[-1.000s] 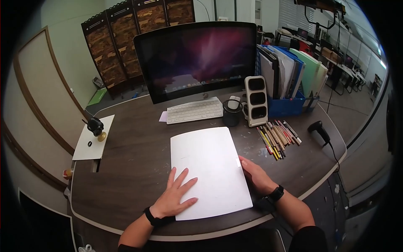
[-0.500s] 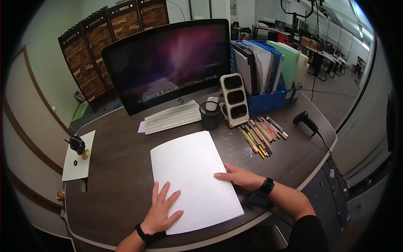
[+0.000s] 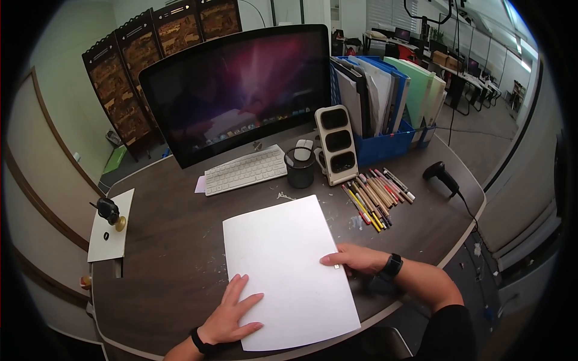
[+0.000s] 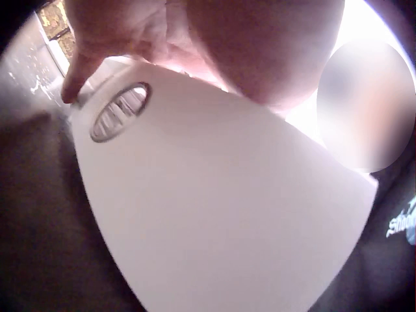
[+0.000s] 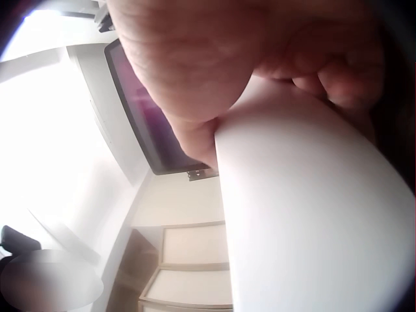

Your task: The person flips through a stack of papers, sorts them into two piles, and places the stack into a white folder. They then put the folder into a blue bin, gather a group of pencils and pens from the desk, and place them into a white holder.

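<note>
A white file folder (image 3: 286, 271), broad and flat, lies in front of me over the desk's near part. In the left wrist view an oval hole with a metal-like rim (image 4: 121, 112) shows in its white panel. My left hand (image 3: 229, 313) rests on the folder's near left edge, fingers spread and straight. On the right side my right hand (image 3: 360, 260) grips the edge, thumb on top and the other fingers beneath. A small pale tab (image 3: 337, 266) sticks out by that thumb. In the right wrist view, curled fingers (image 5: 348, 84) show at the white panel.
Behind the folder stand a monitor (image 3: 241, 90), a keyboard (image 3: 247, 169) and a black mesh cup (image 3: 300, 174). Pencils (image 3: 376, 195) lie to the right, near a beige three-slot holder (image 3: 337, 144), a blue file rack (image 3: 385, 147) and a black handheld scanner (image 3: 442, 177). A white board (image 3: 111, 234) lies left.
My right thumb has come from beside the folder onto its top, so the hand now grips the edge. The folder's far edge has shifted nearer to me; the head view has turned right.
</note>
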`<state>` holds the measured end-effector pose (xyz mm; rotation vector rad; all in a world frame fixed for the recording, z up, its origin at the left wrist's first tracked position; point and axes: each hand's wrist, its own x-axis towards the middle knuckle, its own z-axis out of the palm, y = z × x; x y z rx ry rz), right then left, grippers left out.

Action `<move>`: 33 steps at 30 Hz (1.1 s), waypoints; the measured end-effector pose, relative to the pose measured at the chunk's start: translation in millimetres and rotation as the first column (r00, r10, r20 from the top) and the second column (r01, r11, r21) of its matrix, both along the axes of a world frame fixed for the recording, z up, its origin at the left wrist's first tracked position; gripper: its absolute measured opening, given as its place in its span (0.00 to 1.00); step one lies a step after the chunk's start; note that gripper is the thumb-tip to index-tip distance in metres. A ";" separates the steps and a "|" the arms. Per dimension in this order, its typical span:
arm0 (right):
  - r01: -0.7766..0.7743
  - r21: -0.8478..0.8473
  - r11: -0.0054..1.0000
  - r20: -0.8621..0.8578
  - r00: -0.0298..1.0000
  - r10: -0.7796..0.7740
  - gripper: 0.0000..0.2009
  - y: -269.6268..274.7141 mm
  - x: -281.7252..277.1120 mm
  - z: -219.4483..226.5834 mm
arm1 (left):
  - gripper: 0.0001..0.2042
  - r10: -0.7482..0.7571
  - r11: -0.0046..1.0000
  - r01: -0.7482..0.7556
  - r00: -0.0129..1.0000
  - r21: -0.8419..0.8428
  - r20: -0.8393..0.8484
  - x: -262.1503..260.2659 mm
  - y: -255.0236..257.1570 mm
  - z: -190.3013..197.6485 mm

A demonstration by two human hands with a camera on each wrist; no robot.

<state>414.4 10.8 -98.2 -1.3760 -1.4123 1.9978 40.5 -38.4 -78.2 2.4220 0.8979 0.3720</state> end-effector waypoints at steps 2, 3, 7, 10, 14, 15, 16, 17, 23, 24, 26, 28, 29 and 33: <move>0.073 -0.001 0.997 -0.043 0.996 -0.073 0.23 -22.9 4.0 11.6 | 0.30 0.045 0.997 -0.025 0.963 -0.077 0.265 -6.6 4.9 -8.8; 0.180 0.040 0.983 -0.108 0.979 -0.175 0.23 -34.9 7.5 17.5 | 0.32 0.080 0.995 -0.057 0.946 -0.083 0.315 -6.4 7.7 -4.6; 0.531 0.066 0.845 -0.456 0.769 -0.448 0.28 -73.0 43.1 14.6 | 0.27 0.219 0.969 -0.136 0.855 -0.204 0.469 -15.9 25.7 -22.5; 0.734 0.003 0.679 -0.631 0.528 -0.569 0.38 -101.3 90.5 11.0 | 0.24 0.280 0.911 -0.054 0.809 -0.409 0.517 -14.6 32.6 -30.9; 0.909 0.262 0.324 -0.812 0.389 -0.435 0.37 -110.5 151.9 18.6 | 0.21 0.304 0.865 -0.066 0.857 -0.497 0.415 -17.3 45.2 -33.8; 0.936 0.275 0.219 -0.843 0.344 -0.414 0.35 -108.4 171.7 19.3 | 0.20 0.361 0.791 -0.085 0.864 -0.607 0.350 -20.0 48.6 -30.9; 0.927 0.334 0.171 -0.857 0.374 -0.355 0.30 -106.5 190.4 23.4 | 0.18 0.414 0.700 -0.111 0.868 -0.705 0.275 -20.8 50.1 -29.9; 0.922 0.363 0.133 -0.836 0.385 -0.390 0.26 -103.8 207.6 31.0 | 0.14 0.489 0.690 -0.091 0.790 -0.718 0.370 -19.0 50.9 -32.9; 0.656 0.617 -0.434 -0.687 0.181 -0.704 0.19 -64.6 246.4 85.5 | 0.11 0.667 0.534 0.071 0.576 -0.842 0.472 -30.5 58.4 -51.0; 0.659 0.615 -0.434 -0.689 0.180 -0.703 0.19 -60.8 245.8 92.3 | 0.11 0.662 0.545 0.063 0.580 -0.836 0.476 -30.8 58.4 -52.0; 0.584 0.718 -0.379 -0.576 0.193 -0.794 0.20 -52.7 239.3 104.1 | 0.11 0.659 0.554 0.050 0.584 -0.831 0.474 -29.0 58.0 -50.8; 0.573 0.729 -0.376 -0.565 0.192 -0.803 0.20 -38.6 244.5 106.6 | 0.11 0.656 0.560 0.038 0.589 -0.828 0.471 -27.4 57.8 -51.4; 0.561 0.760 -0.328 -0.516 0.213 -0.830 0.20 -30.1 251.7 103.8 | 0.11 0.665 0.554 0.035 0.583 -0.832 0.467 -28.1 58.2 -52.6; 0.509 0.822 -0.254 -0.430 0.264 -0.864 0.20 -1.3 260.4 110.0 | 0.11 0.682 0.553 0.024 0.562 -0.833 0.469 -28.0 56.4 -51.5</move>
